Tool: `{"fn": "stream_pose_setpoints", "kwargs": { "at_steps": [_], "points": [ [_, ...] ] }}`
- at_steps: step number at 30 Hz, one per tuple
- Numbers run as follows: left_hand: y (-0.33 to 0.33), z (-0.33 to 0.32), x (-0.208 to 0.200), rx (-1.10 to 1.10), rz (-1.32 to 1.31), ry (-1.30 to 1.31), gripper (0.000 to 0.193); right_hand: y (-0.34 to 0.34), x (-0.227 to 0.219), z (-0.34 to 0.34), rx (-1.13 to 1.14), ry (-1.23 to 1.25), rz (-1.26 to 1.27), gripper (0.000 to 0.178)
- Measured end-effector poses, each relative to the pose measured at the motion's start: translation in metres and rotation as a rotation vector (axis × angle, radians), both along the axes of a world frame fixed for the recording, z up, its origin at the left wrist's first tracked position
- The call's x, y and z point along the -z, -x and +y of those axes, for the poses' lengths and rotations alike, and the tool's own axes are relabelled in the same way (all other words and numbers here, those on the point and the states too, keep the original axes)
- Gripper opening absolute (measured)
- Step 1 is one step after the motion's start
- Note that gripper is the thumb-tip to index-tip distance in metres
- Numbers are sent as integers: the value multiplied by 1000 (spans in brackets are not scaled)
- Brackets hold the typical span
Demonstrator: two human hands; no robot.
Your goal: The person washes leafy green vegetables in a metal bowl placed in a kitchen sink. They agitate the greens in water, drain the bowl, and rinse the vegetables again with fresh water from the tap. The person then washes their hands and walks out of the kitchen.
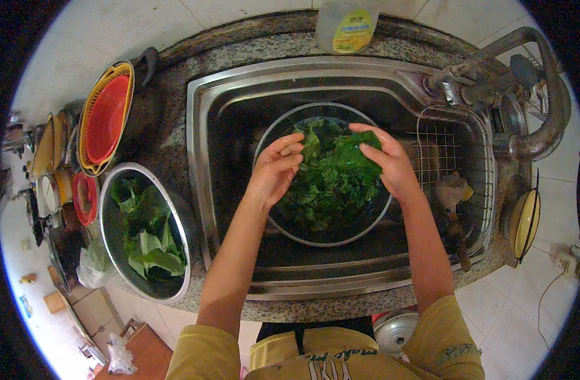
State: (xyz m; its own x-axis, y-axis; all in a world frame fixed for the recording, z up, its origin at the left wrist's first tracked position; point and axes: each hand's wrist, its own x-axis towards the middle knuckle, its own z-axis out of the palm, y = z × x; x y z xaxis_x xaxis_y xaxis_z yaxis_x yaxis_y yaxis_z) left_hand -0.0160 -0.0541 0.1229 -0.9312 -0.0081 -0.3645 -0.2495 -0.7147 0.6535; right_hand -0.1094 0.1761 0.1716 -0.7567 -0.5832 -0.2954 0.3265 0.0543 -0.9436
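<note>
A round metal-rimmed bowl (331,244) stands in the sink, with dark leafy greens (331,196) in water inside it. My right hand (392,166) is over the bowl's right side, thumb and fingers closed on a bunch of wet green leaves (353,154). Across from it, my left hand (277,170) has curled fingers at the edge of a lighter green leaf (311,143), which it appears to pinch; the exact contact is partly hidden.
The steel sink (239,288) surrounds the bowl, with a wire basket (439,136) and faucet (543,120) on its right. A second bowl of leaves (187,266) sits on the left counter near red and yellow colanders (106,120). A bottle (347,28) stands behind the sink.
</note>
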Motion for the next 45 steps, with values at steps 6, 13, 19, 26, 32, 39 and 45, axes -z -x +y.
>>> {"fn": "stream_pose_setpoints", "kwargs": {
  "at_steps": [6, 13, 19, 26, 32, 39, 45],
  "points": [
    [15, -10, 12, -45, -106, 560, 26, 20, 25, -9, -17, -239, 347, 39],
    [-16, 29, 66, 692, 165, 1773, 79, -15, 83, 2, -693, -1093, 546, 77],
    [-16, 38, 85, 1520, 365, 2062, 72, -77, 132, 6, -1002, -1404, 657, 67],
    [-17, 69, 89, 1142, -176, 2044, 86, -57, 133, -4, -364, -1319, 430, 70],
    [-20, 47, 87, 775, -381, 1837, 74, -72, 151, 8, 111, -935, 89, 79],
    [-6, 37, 100, 275, -473, 671, 41, -39, 87, -16, 386, -323, -683, 65],
    [7, 26, -27, 121, -188, 625, 29, -16, 20, -15, 467, -258, -507, 77]
  ]
}}
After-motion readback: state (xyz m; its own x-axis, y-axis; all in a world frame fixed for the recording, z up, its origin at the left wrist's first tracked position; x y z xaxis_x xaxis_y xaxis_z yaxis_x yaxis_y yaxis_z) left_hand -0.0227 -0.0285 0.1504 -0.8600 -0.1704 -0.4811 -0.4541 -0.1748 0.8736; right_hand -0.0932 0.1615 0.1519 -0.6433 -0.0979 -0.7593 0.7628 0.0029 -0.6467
